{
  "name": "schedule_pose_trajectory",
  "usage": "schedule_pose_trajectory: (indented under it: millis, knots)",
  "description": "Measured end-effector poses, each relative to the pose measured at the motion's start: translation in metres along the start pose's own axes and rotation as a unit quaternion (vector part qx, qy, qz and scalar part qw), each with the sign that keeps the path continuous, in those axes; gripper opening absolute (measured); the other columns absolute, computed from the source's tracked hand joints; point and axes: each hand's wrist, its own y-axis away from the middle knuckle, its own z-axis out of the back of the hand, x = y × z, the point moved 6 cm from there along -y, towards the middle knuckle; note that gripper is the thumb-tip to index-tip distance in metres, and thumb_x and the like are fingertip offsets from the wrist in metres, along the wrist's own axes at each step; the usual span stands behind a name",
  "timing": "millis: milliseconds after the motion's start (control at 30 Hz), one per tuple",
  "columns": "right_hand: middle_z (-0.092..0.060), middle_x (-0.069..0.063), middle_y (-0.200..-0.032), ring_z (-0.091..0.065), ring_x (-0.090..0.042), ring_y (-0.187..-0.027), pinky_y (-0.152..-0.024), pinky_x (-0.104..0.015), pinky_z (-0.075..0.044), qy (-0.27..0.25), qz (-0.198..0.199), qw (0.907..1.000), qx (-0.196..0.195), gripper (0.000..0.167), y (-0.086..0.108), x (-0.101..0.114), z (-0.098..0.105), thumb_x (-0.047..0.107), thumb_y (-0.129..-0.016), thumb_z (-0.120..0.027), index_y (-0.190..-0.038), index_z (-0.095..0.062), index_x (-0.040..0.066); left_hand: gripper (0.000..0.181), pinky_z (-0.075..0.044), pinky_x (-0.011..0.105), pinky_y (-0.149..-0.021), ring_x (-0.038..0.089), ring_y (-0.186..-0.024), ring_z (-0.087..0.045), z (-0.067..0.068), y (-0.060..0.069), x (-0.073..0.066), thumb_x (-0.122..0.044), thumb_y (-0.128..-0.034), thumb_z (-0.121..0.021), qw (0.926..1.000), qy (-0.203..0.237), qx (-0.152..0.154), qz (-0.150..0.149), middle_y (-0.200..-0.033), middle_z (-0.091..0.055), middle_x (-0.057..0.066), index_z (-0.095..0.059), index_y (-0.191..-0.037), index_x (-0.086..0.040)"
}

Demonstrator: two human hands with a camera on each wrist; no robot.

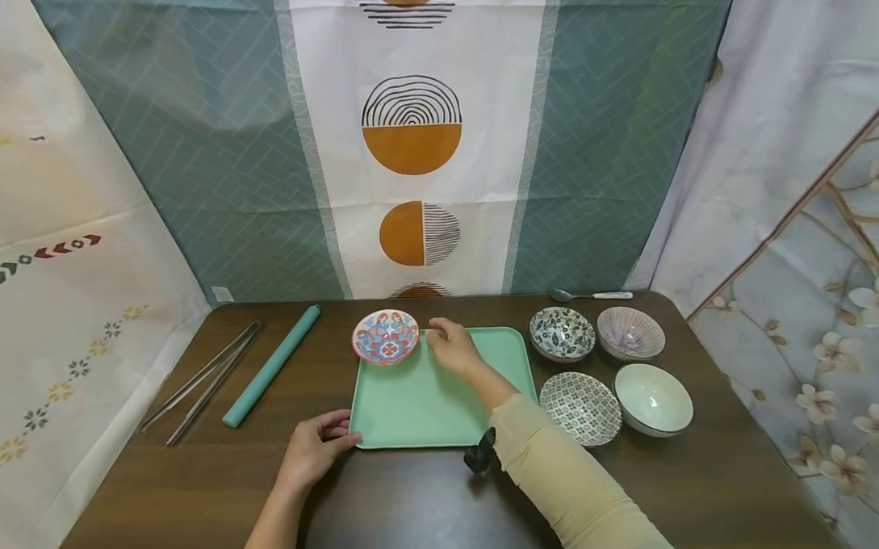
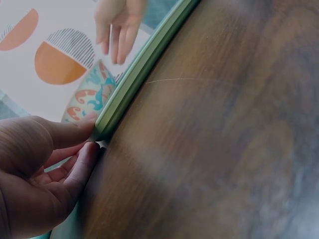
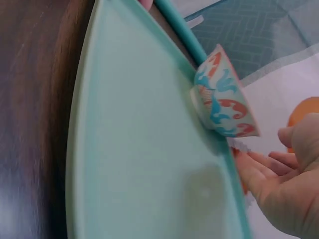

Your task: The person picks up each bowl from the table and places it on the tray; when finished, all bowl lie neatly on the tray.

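Observation:
A green tray [image 1: 420, 403] lies on the table, and a red-and-blue patterned bowl [image 1: 386, 337] sits at its far left corner. At the tray's near left corner my left hand [image 1: 315, 448] pinches the rim; the left wrist view shows the thumb and fingers on the tray's edge [image 2: 144, 62]. My right hand [image 1: 455, 348] is over the tray's far side, just right of the bowl. In the right wrist view that hand [image 3: 284, 184] has its fingers extended near the far rim beside the bowl [image 3: 224, 97], with nothing held in it.
Right of the tray stand a floral bowl [image 1: 563, 334], a purple-striped bowl [image 1: 630, 333], a grey patterned bowl [image 1: 580, 409] and a cream bowl [image 1: 653, 400]. A spoon [image 1: 591, 296] lies behind them. On the left are a teal roll [image 1: 272, 366] and metal tongs [image 1: 203, 379].

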Motion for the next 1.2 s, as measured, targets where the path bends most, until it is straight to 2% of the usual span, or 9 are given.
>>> schedule_pose_trajectory:
  millis: [133,233,533,567,600,933,1200]
  knots:
    - [-0.068,-0.014,-0.124,-0.066,-0.027,-0.112,-0.093,-0.043,-0.054,0.036,0.011,0.9992,-0.011,0.043,0.013,0.007,0.016,0.023,-0.107,-0.052,-0.145,-0.051,0.005,0.04,-0.052,0.02,-0.068,0.023,-0.094,-0.067,0.0,0.0,0.001,-0.003,-0.0833,-0.083,1.0,-0.004,0.003,0.008,-0.099,-0.072,0.013,-0.07,-0.12,0.007]
    - [-0.069,-0.013,-0.12,-0.068,-0.027,-0.107,-0.088,-0.043,-0.056,0.069,0.021,0.997,-0.028,0.038,0.024,0.012,0.031,0.022,-0.106,-0.054,-0.141,-0.056,0.005,0.042,-0.053,0.02,-0.068,0.023,-0.094,-0.068,0.0,0.0,0.0,-0.005,-0.0834,-0.083,0.9999,-0.004,0.008,0.007,-0.099,-0.072,0.013,-0.069,-0.121,0.007]
    - [-0.068,-0.015,-0.124,-0.065,-0.033,-0.115,-0.101,-0.049,-0.049,0.106,0.052,0.9897,-0.08,0.035,0.053,0.021,0.078,0.017,-0.106,-0.054,-0.138,-0.059,0.003,0.043,-0.052,0.02,-0.068,0.024,-0.094,-0.068,0.001,0.001,-0.001,-0.006,-0.0835,-0.083,1.0,-0.004,0.007,0.002,-0.1,-0.073,0.014,-0.068,-0.121,0.008]
    - [-0.068,-0.016,-0.124,-0.065,-0.034,-0.115,-0.101,-0.05,-0.049,0.109,0.056,0.9888,-0.085,0.035,0.057,0.021,0.083,0.017,-0.106,-0.054,-0.138,-0.059,0.002,0.043,-0.052,0.02,-0.068,0.023,-0.094,-0.068,0.001,0.001,-0.001,-0.006,-0.0835,-0.083,1.0,-0.004,0.008,0.002,-0.099,-0.073,0.014,-0.069,-0.121,0.008]
    - [-0.068,-0.018,-0.125,-0.064,-0.036,-0.116,-0.095,-0.05,-0.053,0.109,0.059,0.9884,-0.088,0.035,0.061,0.021,0.088,0.016,-0.106,-0.054,-0.138,-0.058,0.001,0.043,-0.052,0.02,-0.067,0.023,-0.094,-0.068,0.001,0.001,-0.002,-0.006,-0.0834,-0.084,1.0,-0.004,0.009,0.0,-0.099,-0.073,0.014,-0.069,-0.121,0.008]
    - [-0.066,-0.023,-0.125,-0.062,-0.041,-0.117,-0.097,-0.053,-0.051,0.133,0.08,0.9803,-0.122,0.037,0.091,0.016,0.134,0.017,-0.107,-0.051,-0.139,-0.055,-0.002,0.043,-0.052,0.02,-0.067,0.023,-0.093,-0.068,0.0,0.0,-0.001,-0.008,-0.0834,-0.084,0.9998,-0.012,0.009,-0.009,-0.099,-0.073,0.014,-0.069,-0.12,0.008]
    - [-0.068,-0.024,-0.122,-0.065,-0.04,-0.113,-0.096,-0.051,-0.053,0.139,0.103,0.9732,-0.152,0.036,0.114,0.007,0.164,0.011,-0.104,-0.058,-0.136,-0.057,-0.004,0.043,-0.052,0.02,-0.067,0.022,-0.092,-0.068,-0.001,0.0,0.0,-0.009,-0.0836,-0.084,0.9998,-0.013,0.008,-0.009,-0.098,-0.073,0.014,-0.069,-0.12,0.008]
